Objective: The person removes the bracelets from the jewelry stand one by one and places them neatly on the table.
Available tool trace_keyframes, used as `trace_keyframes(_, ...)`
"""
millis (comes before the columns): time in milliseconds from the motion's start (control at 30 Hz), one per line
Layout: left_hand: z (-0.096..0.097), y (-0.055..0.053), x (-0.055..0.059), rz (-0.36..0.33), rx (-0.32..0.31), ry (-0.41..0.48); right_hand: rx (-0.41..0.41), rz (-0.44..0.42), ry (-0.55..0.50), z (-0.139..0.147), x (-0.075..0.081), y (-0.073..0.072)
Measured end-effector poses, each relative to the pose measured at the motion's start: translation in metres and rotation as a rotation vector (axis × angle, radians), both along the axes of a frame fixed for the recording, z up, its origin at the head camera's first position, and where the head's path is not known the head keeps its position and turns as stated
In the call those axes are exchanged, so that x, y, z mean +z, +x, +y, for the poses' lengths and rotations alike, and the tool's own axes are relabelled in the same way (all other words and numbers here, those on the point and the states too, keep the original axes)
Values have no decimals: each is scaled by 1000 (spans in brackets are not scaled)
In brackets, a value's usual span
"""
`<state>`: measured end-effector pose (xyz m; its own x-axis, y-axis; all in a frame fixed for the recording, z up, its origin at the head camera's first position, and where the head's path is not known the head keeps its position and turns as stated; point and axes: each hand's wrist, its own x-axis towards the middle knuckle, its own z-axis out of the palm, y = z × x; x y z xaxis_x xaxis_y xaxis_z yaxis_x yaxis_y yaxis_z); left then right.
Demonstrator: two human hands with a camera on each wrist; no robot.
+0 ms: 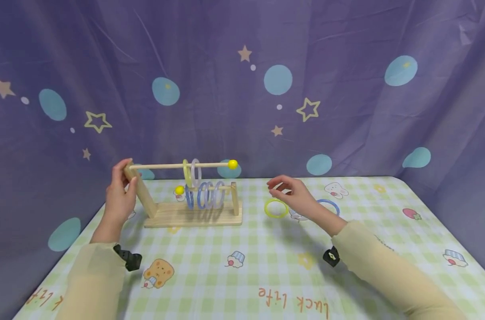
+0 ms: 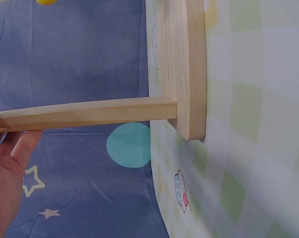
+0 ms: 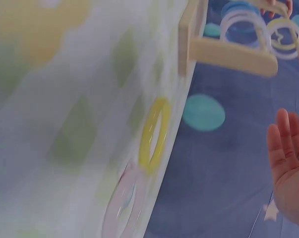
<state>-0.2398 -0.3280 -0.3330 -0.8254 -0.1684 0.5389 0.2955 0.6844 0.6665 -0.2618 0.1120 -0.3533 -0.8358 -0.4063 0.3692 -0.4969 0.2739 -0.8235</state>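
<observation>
A wooden ring stand (image 1: 192,215) sits left of centre, and my left hand (image 1: 120,193) grips the top of its tall post (image 2: 99,111). A yellow ring (image 1: 184,172) and a pale clear ring (image 1: 192,174) hang on the upper rod (image 1: 160,166), which ends in a yellow ball (image 1: 232,164). Blue and pale purple rings (image 1: 201,196) hang on the lower rod. My right hand (image 1: 296,198), fingers loosely bent and holding nothing, hovers above loose rings. In the right wrist view its palm (image 3: 293,183) is bare.
On the table lie a yellow ring (image 3: 161,106), a pale ring (image 3: 112,213) and a blue ring (image 1: 333,203), partly behind my right forearm. A checked cloth (image 1: 202,284) covers the table. A purple curtain (image 1: 210,124) stands behind it.
</observation>
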Motion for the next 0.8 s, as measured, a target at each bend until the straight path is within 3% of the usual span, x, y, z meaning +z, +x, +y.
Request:
trace_keyframes(133, 1, 1, 1, 0, -3, 6, 33, -17, -48, -19, -9, -8)
trace_keyframes(800, 0, -2, -2, 12, 4, 0, 120, 41, -228, -101, -10, -8)
